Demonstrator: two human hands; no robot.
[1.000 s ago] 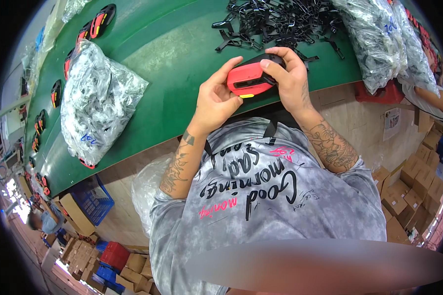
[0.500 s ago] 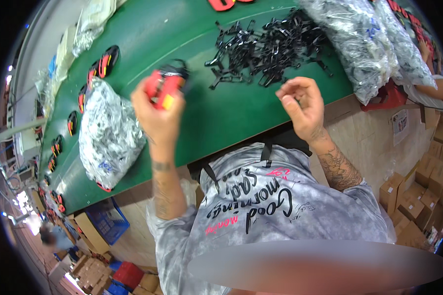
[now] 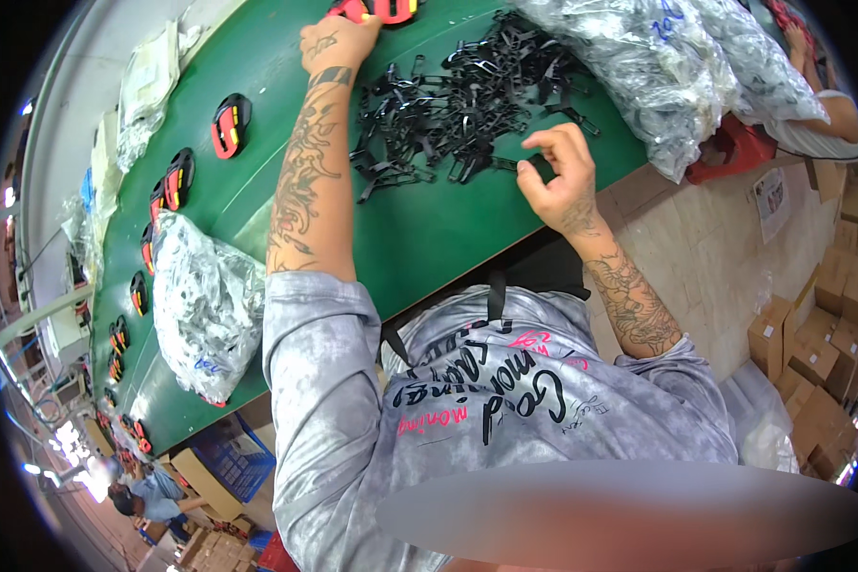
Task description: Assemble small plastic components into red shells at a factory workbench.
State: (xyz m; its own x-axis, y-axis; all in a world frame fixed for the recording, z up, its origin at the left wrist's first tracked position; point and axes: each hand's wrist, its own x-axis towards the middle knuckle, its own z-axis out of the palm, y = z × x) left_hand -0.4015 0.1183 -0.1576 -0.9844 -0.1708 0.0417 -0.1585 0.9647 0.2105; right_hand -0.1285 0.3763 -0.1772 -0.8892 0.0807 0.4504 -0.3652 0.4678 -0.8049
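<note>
My left hand [image 3: 341, 43] stretches to the far edge of the table, its fingers closed on a red and black plastic piece [image 3: 353, 10] that the top of the picture cuts off. Another red piece [image 3: 398, 10] lies right beside it. My right hand [image 3: 564, 176] hovers by the near edge with thumb and forefinger apart, holding nothing. Just left of it spreads a heap of black plastic clip-like parts [image 3: 462, 105]. One red and black piece with yellow marks [image 3: 227, 126] rests alone on the green table, left of my left forearm.
The green table [image 3: 419, 243] carries a clear bag of parts [image 3: 205, 310] at left and large filled bags [image 3: 667, 76] at right. More red and black pieces [image 3: 173, 181] run down the left side. Cardboard boxes [image 3: 820, 348] stack on the floor at right. Other people work nearby.
My left hand has put down the red and black piece at the left and moved to the far edge, onto another. My right hand has shifted slightly left, toward the heap.
</note>
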